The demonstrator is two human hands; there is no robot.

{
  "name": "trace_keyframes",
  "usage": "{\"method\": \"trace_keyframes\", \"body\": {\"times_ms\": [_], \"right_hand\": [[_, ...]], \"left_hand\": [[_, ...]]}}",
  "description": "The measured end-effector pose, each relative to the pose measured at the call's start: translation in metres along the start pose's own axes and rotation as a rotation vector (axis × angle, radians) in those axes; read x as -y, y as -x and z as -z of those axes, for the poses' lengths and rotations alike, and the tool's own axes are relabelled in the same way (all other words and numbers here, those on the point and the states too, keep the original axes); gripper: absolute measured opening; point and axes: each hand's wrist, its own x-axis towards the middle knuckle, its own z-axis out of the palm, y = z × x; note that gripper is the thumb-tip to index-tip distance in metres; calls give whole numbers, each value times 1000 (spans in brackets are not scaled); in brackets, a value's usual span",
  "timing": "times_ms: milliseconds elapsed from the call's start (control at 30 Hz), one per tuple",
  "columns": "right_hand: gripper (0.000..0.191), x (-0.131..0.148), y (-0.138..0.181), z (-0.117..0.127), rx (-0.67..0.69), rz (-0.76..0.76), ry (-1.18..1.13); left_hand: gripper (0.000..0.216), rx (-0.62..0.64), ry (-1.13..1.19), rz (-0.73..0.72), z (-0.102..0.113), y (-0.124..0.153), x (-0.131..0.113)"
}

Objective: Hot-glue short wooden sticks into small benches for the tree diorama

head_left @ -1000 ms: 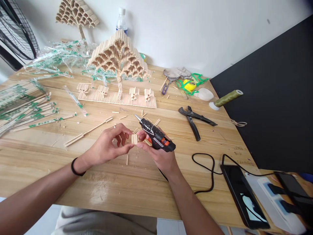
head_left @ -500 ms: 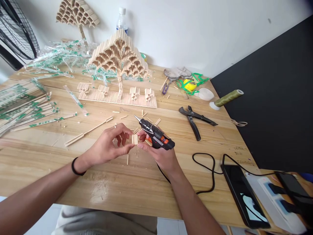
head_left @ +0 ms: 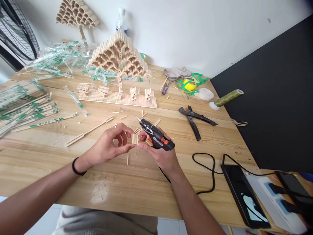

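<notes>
Between both hands, over the middle of the table, is a small panel of short wooden sticks (head_left: 135, 139) set side by side. My left hand (head_left: 113, 142) pinches its left side between thumb and fingers. My right hand (head_left: 160, 153) touches the panel's right side with thumb and fingertips, and it also holds a black glue gun (head_left: 156, 133) whose nozzle points up and left. Short cut sticks (head_left: 127, 159) lie around the hands. Beyond them stands a tree model made of sticks (head_left: 119, 55) on a flat stick base (head_left: 110, 98) with several small stick pieces on it.
Pliers (head_left: 193, 120) lie right of the hands. Wrapped chopsticks (head_left: 24, 101) are piled at left. A phone (head_left: 244, 195), a power strip (head_left: 276, 202) and a black cord (head_left: 214, 173) are at right. A bottle (head_left: 121, 23) and a second tree model (head_left: 77, 14) stand behind.
The small stick panel has tilted slightly in my fingers, so its face looks a little different. Both hands and the glue gun have barely moved.
</notes>
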Motion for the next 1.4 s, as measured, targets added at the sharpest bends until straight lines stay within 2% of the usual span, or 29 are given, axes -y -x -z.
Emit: {"method": "trace_keyframes", "body": {"times_ms": [467,967,1400], "right_hand": [[27,2,1,-1,-5,14,30],[34,5,2,-2,-13,-5,17],[31,5,3,0,-7,11,39]], "left_hand": [[27,11,16,8,0,0,0],[25,-7,-13,-35,-1,0,-3],[23,-5,-28,-54,-1,0,-4]]}}
